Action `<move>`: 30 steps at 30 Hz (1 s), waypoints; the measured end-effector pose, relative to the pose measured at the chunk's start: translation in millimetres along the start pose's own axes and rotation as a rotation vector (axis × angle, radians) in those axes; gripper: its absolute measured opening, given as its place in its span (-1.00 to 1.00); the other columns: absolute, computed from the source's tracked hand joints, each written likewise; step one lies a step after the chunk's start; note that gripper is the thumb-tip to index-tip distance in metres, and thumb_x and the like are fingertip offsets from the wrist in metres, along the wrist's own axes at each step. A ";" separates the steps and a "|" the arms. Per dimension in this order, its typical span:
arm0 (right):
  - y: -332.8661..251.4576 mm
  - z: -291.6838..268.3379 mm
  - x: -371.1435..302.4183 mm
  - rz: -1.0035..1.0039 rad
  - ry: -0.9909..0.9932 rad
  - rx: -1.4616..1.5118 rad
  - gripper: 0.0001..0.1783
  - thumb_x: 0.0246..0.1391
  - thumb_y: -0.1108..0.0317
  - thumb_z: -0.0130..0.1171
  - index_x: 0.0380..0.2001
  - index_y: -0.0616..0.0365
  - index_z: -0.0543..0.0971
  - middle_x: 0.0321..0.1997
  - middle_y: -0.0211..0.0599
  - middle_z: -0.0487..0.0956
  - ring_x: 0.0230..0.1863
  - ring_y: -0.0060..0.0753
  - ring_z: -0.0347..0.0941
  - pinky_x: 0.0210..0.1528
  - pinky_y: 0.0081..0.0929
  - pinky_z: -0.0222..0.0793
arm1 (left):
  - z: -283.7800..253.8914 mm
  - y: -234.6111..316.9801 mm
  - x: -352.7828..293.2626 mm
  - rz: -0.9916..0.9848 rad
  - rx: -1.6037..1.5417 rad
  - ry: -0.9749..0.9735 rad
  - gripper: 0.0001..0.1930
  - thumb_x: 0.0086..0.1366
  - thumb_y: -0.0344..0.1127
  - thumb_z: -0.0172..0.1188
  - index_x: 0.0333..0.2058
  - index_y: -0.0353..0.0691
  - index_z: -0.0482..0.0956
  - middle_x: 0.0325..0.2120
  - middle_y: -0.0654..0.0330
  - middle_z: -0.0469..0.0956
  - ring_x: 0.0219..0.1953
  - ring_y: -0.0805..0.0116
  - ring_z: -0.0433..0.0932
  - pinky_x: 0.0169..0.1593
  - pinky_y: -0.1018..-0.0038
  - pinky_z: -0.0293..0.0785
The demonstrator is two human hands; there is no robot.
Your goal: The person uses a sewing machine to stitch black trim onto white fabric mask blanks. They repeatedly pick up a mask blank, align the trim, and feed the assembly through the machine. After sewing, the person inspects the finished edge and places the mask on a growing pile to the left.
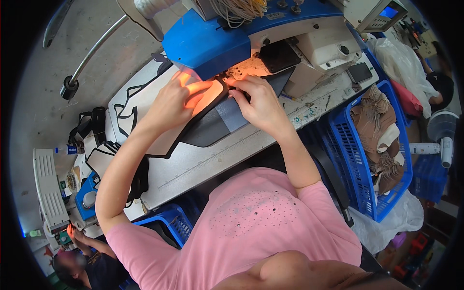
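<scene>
A blue and white sewing machine (212,46) stands over the worktable, its lamp casting orange light around the needle area. Under its head lies a pale fabric panel (169,137) with a black edging. My left hand (174,99) rests on this panel with its fingers stretched toward the needle, partly in the lamp's glow. Thumb and forefinger of my right hand (261,104) pinch the panel's black edge just right of the needle. Beneath both hands is a dark grey piece (208,133) with a lighter grey patch. The needle itself is hidden.
A phone (360,72) and a dark flat pad (280,55) lie by the machine. More black-edged panels (101,159) are stacked at left. A blue basket (372,193) of brown pieces stands at right. Another person (87,266) works at lower left.
</scene>
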State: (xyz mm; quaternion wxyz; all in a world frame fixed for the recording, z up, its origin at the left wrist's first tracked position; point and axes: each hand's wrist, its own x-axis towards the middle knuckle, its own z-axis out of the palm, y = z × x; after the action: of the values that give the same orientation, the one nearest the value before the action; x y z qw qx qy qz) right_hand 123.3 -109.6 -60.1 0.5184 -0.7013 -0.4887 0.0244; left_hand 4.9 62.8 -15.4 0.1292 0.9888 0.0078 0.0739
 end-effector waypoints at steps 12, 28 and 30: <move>0.3 -1.0 0.3 -0.006 0.005 -0.014 -0.83 -0.09 0.50 0.10 -0.36 0.31 0.56 -0.52 -0.18 0.46 -0.48 -0.23 0.38 -0.38 -0.41 0.28 | -7.7 -6.2 -1.8 -0.039 0.229 -0.075 -0.47 -0.05 -0.56 0.09 -0.08 0.16 0.53 -0.13 0.15 0.37 -0.12 0.11 0.36 -0.24 0.33 0.48; -5.1 -4.1 -0.1 -0.005 -0.067 -0.050 -0.79 -0.16 0.41 0.16 -0.39 0.29 0.56 -0.48 -0.17 0.46 -0.37 -0.14 0.39 -0.21 -0.29 0.26 | 12.8 56.9 -2.8 -0.287 0.218 0.053 -0.61 0.11 -0.28 0.10 -0.09 -0.34 0.40 -0.19 -0.10 0.39 -0.13 -0.04 0.37 -0.08 0.23 0.36; -5.4 -4.0 -0.5 0.007 -0.081 -0.070 -0.77 -0.16 0.40 0.16 -0.37 0.28 0.56 -0.46 -0.19 0.46 -0.34 -0.16 0.40 -0.17 -0.30 0.25 | 16.0 53.0 -0.4 -0.285 0.246 0.058 -0.62 0.10 -0.26 0.11 -0.14 -0.37 0.42 -0.18 -0.08 0.39 -0.11 -0.02 0.37 -0.12 0.24 0.40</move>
State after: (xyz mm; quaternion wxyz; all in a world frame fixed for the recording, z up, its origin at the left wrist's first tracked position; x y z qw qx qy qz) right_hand 121.7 -112.9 -54.4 0.4730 -0.7192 -0.5075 0.0375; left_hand 6.7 7.4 -17.2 0.0163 0.9835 0.1606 0.0818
